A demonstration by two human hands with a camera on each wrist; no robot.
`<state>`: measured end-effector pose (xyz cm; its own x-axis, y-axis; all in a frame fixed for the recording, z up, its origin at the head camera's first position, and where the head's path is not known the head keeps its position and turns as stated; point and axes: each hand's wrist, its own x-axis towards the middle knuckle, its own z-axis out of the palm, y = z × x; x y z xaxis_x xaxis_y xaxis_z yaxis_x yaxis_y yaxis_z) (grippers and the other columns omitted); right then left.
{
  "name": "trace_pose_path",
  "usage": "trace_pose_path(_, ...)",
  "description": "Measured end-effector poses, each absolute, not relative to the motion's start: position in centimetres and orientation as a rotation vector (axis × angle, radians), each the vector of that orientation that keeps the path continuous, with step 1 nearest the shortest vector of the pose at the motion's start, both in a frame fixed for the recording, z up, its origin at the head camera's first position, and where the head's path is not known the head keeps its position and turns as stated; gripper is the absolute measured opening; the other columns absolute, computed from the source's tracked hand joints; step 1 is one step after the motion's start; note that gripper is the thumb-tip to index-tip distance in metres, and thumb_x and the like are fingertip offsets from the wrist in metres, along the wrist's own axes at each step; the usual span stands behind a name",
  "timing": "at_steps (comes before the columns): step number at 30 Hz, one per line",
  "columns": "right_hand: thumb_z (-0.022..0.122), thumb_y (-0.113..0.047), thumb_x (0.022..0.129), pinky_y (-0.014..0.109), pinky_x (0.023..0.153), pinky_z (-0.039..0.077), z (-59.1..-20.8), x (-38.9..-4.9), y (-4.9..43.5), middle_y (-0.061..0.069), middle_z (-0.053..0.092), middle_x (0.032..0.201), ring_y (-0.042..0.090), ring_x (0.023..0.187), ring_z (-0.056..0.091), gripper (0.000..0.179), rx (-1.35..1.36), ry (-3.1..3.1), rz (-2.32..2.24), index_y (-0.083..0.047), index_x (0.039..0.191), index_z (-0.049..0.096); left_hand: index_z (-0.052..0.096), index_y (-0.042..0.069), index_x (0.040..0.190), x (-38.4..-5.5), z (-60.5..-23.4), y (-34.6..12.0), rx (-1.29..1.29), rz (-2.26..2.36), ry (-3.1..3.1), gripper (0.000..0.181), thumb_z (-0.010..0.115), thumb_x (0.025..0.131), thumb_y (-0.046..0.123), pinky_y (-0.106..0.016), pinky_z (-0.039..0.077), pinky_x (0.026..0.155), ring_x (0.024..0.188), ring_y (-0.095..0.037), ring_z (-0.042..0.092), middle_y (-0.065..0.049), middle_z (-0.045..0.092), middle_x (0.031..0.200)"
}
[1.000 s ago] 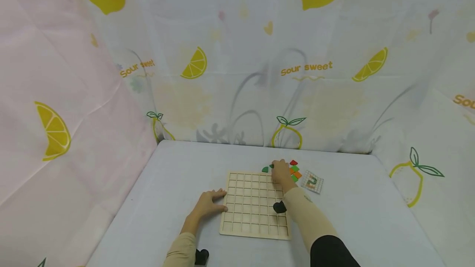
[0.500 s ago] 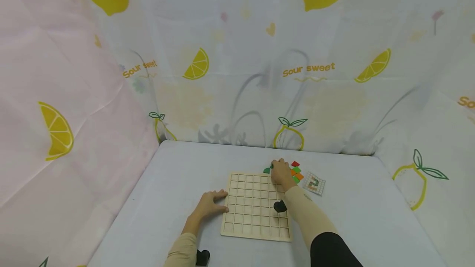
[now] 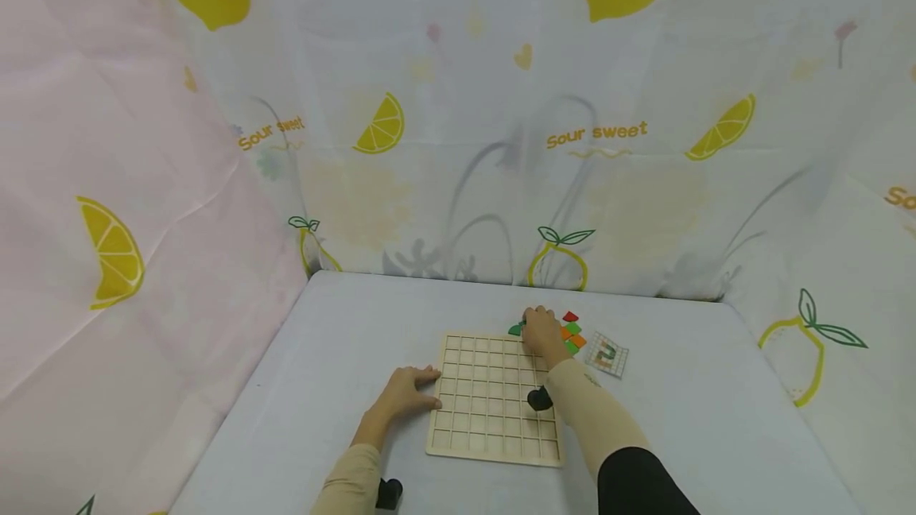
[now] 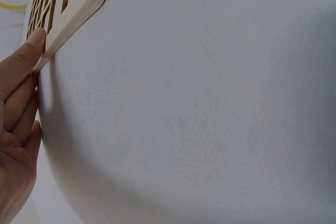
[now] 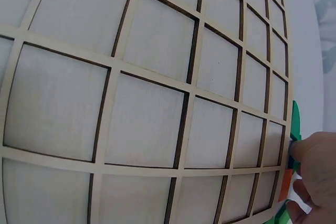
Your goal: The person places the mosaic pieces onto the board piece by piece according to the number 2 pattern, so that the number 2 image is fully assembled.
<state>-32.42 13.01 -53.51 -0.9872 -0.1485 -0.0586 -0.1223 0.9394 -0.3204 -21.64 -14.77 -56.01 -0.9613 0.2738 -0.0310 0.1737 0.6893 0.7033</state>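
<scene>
A square wooden grid board (image 3: 490, 396) lies on the white table. At its left edge rests my left hand (image 3: 404, 394), thumb and forefinger spread apart; in the left wrist view the thumb (image 4: 35, 38) lies on the rim, with the other fingers below it. Beyond the board's far right corner, my right hand (image 3: 541, 330) reaches down with bent fingers and pinches a small dark green piece (image 3: 525, 323) at the fingertips. Another green piece (image 3: 514, 330) with a rounded edge lies just left of it. In the right wrist view, the hand (image 5: 317, 171) partly hides the pieces.
Right of my right hand lie orange pieces (image 3: 576, 339), light green pieces (image 3: 573, 327) and a red piece (image 3: 570, 316). Farther right is a small grid-printed pattern card (image 3: 607, 354). Lemon-print cloth walls (image 3: 444, 181) stand behind the table and at both sides.
My right hand has shifted slightly left with the dark green piece, closer to the rounded green one. The head view has moved a little. My left hand stays at the board's edge.
</scene>
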Motion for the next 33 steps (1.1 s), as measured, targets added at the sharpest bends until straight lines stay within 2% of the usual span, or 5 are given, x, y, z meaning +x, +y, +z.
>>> trace_pose_path(13, 0.053, -0.006, 0.090, 0.055, 0.085, 0.046, -53.7, -32.7, 12.7, 0.022, 0.057, 0.105, 0.040, 0.101, 0.052, 0.020, -0.195, 3.000, -0.442, 0.002, 0.107, 0.060, 0.065, 0.002, 0.116, -21.9, -54.9, -14.3, 0.388, 0.996, 2.774, 0.057, 0.084, 0.065, 0.022, -0.052, 0.038, 0.103, 0.119, -0.038, 0.053, -0.020, 0.058, 0.125)
trace_pose_path(19, 0.054, -0.010, 0.088, 0.055, 0.082, 0.048, -53.8, -32.9, 12.7, 0.024, 0.057, 0.096, 0.042, 0.095, 0.053, 0.017, -0.157, 3.022, -0.456, 0.006, 0.092, 0.057, 0.065, 0.003, 0.116, -21.8, -54.6, -14.2, 0.382, 0.974, 2.784, 0.057, 0.084, 0.065, 0.021, -0.052, 0.038, 0.103, 0.119, -0.037, 0.052, -0.018, 0.059, 0.124)
trace_pose_path(23, 0.056, -0.010, 0.081, 0.046, 0.068, 0.049, -53.7, -32.7, 12.8, 0.018, 0.052, 0.081, 0.036, 0.080, 0.055, 0.015, -0.189, 3.061, -0.473, -0.001, 0.072, 0.049, 0.066, 0.003, 0.116, -21.8, -54.6, -14.2, 0.369, 0.976, 2.779, 0.057, 0.084, 0.066, 0.021, -0.053, 0.038, 0.103, 0.120, -0.038, 0.051, -0.018, 0.059, 0.125)
trace_pose_path(28, 0.060, -0.008, 0.077, 0.033, 0.052, 0.033, -53.7, -32.7, 12.7, 0.007, 0.036, 0.065, 0.024, 0.063, 0.040, 0.033, -0.238, 3.073, -0.530, -0.010, 0.060, 0.032, 0.066, 0.003, 0.116, -21.7, -54.9, -14.3, 0.365, 0.975, 2.784, 0.057, 0.084, 0.065, 0.021, -0.052, 0.038, 0.103, 0.120, -0.038, 0.052, -0.018, 0.059, 0.125)
trace_pose_path(33, 0.064, -0.010, 0.075, 0.029, 0.047, 0.019, -56.6, -34.8, 13.6, 0.002, 0.024, 0.056, 0.016, 0.053, 0.022, 0.039, -0.321, 3.056, -0.710, -0.012, 0.056, 0.031, 0.065, 0.003, 0.116, -21.8, -55.1, -14.4, 0.389, 0.972, 2.789, 0.057, 0.084, 0.066, 0.022, -0.052, 0.039, 0.102, 0.119, -0.037, 0.053, -0.018, 0.059, 0.125)
